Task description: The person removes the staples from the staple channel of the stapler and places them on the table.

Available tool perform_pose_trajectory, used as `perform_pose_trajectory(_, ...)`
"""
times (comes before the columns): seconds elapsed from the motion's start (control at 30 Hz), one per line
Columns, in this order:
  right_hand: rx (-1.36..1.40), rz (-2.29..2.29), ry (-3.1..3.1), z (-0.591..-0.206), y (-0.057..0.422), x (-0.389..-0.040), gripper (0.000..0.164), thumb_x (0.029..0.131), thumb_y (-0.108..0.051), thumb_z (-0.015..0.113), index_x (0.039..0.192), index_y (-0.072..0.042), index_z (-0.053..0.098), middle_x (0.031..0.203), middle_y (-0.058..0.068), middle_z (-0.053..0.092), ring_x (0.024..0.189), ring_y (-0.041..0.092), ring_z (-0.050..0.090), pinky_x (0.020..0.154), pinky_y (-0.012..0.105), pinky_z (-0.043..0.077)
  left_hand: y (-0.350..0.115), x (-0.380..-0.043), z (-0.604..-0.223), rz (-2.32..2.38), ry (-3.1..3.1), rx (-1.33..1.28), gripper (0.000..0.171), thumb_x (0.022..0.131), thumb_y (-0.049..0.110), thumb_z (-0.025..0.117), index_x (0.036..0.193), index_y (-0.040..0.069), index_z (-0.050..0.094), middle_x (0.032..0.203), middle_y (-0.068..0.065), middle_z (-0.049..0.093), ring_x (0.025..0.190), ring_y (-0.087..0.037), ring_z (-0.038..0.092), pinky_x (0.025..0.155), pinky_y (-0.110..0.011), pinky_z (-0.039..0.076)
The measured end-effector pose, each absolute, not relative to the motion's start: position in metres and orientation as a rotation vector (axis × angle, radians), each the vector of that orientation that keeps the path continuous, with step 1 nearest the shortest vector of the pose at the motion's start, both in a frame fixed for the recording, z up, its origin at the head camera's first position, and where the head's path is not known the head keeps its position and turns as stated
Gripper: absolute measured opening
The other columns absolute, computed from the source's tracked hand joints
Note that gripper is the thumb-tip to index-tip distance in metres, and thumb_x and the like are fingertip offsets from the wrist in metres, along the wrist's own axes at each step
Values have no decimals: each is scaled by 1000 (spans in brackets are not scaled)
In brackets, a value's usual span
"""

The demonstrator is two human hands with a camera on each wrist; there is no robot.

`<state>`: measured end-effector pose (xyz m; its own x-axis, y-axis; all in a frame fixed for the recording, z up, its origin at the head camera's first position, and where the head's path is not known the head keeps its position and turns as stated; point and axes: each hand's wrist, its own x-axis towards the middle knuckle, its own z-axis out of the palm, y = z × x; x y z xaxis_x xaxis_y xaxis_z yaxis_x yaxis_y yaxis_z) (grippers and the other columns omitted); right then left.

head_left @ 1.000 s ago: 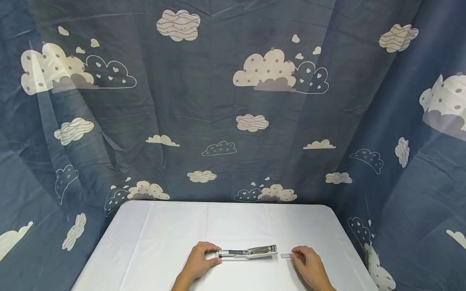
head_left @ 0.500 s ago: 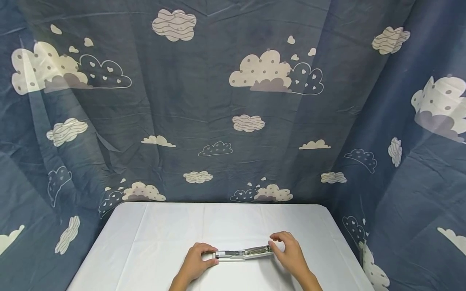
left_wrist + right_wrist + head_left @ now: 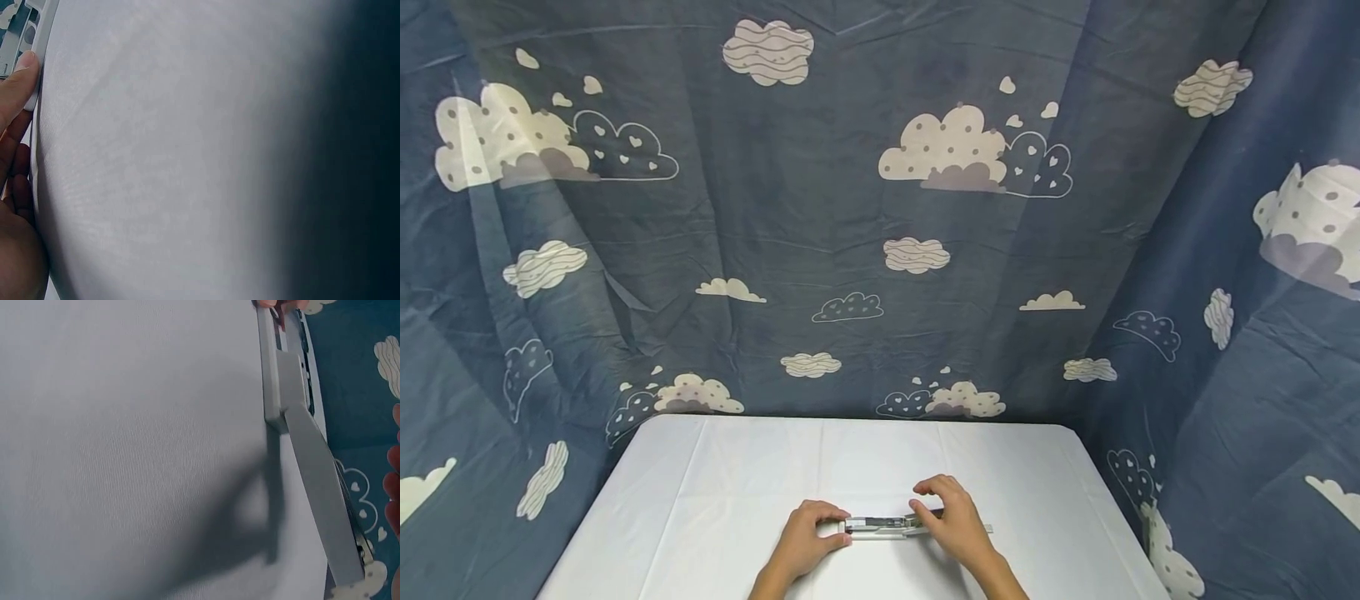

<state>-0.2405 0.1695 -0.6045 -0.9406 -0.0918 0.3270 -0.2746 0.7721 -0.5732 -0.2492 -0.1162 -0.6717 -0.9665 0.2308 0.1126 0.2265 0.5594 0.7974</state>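
Observation:
A white stapler (image 3: 878,523) lies along the table, folded wide open with its metal inner parts showing. Its left end is between the thumb and fingers of my left hand (image 3: 801,540), which grips it from the side. My right hand (image 3: 957,529) hovers over the swung-back top part, thumb and index finger apart, hiding much of that part in the head view. In the right wrist view the stapler's raised arm (image 3: 322,494) slants away from the base, and my right fingers (image 3: 392,487) show apart from it. A small grey strip (image 3: 988,528) lies just right of my right hand.
A white cloth covers the table (image 3: 760,467). Behind it and along both sides hangs a dark blue curtain (image 3: 820,208) with printed clouds.
My right hand has let go of the small grey strip and moved left over the stapler's opened part. My left hand keeps its grip on the stapler's left end.

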Motion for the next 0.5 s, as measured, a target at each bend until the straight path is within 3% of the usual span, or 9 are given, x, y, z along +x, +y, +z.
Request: perform_pose_trajectory(0.5,499,930,-2747,-626,134,-247,15,88,-29,81,100,-22,75,96,-17,69,93,4,61,83,32,55,-119,-249,-671,1425,2770,441,32,75,42,88,104,34,78,110,16,73,111,-17,60,99,-48,51)
